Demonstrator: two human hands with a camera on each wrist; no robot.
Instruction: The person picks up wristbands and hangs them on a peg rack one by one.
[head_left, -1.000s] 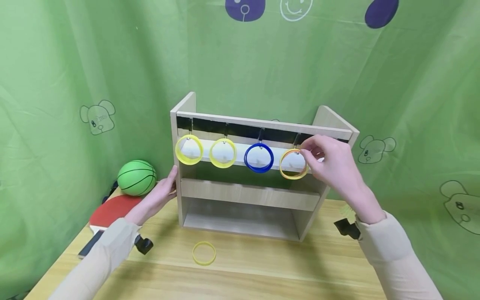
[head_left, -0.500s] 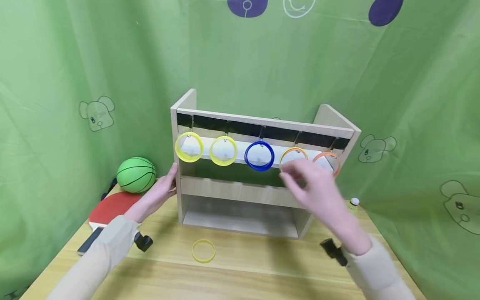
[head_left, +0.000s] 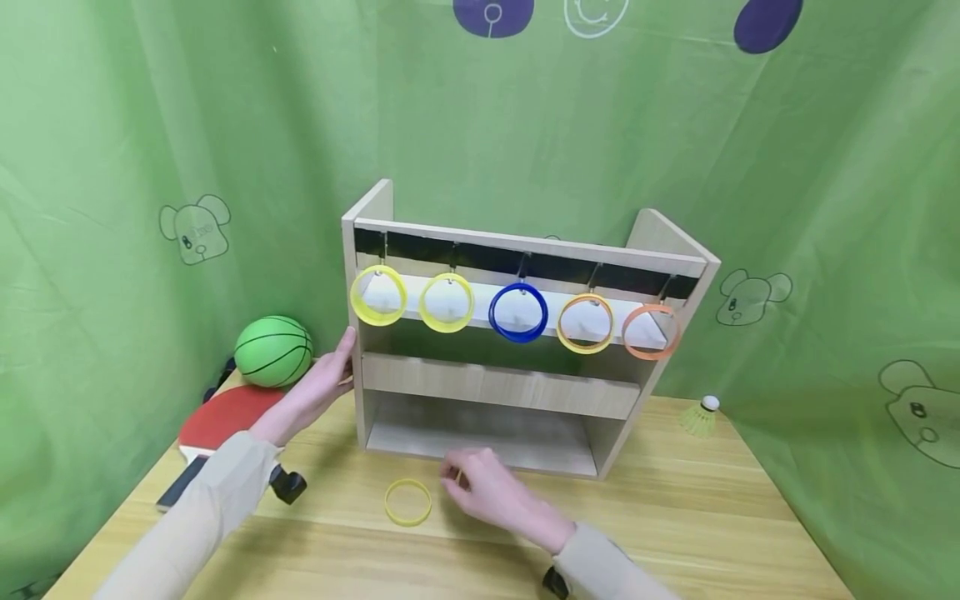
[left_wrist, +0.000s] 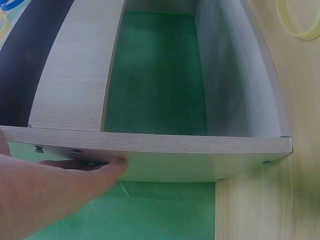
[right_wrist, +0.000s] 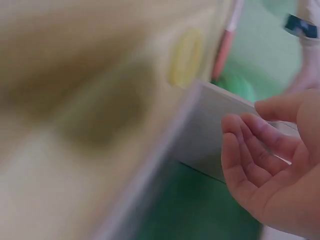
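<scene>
A pale wooden rack (head_left: 495,385) stands on the table, with rings hanging from hooks under its top bar. From left to right hang yellow rings (head_left: 378,321), more yellow (head_left: 447,328), dark blue rings (head_left: 517,337), a yellow ring with an orange one (head_left: 585,349), and an orange ring (head_left: 649,356). One yellow ring (head_left: 407,523) lies flat on the table before the rack. My left hand (head_left: 324,382) rests against the rack's left side panel, thumb along it. My right hand (head_left: 495,496), fingers loosely bent and holding nothing, is just right of the loose ring, not touching it.
A green ball (head_left: 273,352), a red table-tennis paddle (head_left: 228,417) and a dark flat object (head_left: 180,483) lie at the table's left. A shuttlecock (head_left: 701,417) lies behind on the right. Green curtain (head_left: 525,125) surrounds the table.
My right hand has left the ring on the fourth hook and come down and left to the tabletop. The fifth hook's orange ring is now uncovered. My left hand stays in place.
</scene>
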